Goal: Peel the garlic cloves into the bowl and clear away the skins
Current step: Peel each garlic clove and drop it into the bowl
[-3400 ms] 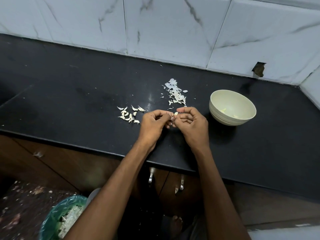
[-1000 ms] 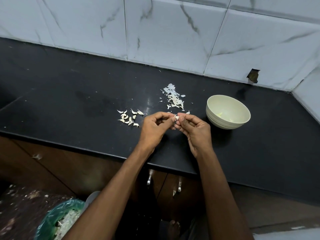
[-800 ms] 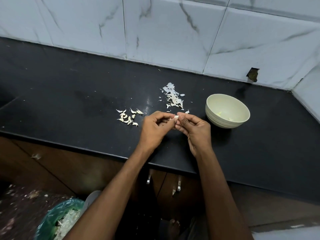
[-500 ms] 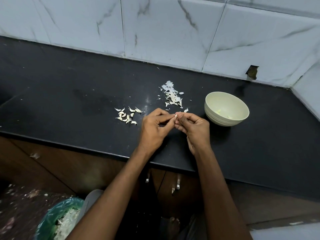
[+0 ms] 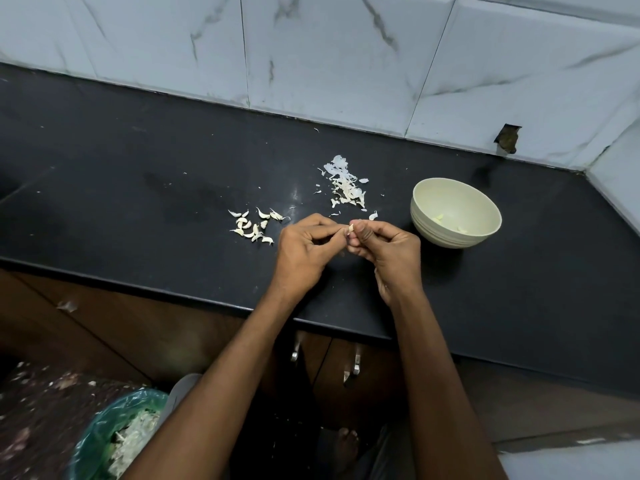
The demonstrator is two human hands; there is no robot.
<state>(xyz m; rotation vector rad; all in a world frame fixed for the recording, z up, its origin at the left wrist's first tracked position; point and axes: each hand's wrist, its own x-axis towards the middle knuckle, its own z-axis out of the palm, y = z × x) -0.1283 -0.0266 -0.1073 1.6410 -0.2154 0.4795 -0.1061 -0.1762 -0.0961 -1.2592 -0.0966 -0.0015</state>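
Observation:
My left hand and my right hand meet above the black counter and pinch one small garlic clove between thumbs and fingertips. Most of the clove is hidden by my fingers. Several unpeeled cloves lie in a loose group just left of my left hand. A pile of papery skins sits beyond my hands. The cream bowl stands to the right of my right hand, with a few peeled pieces inside.
White marble tiles back the counter, with a small hole at the right. Below the counter edge are brown cabinet doors with metal handles. A bin with a green liner holds skins on the floor at lower left.
Both hands stay together on the clove, fingers shifting slightly as they work it. The camera view has drifted a little; the bowl, skins and loose cloves have not moved.

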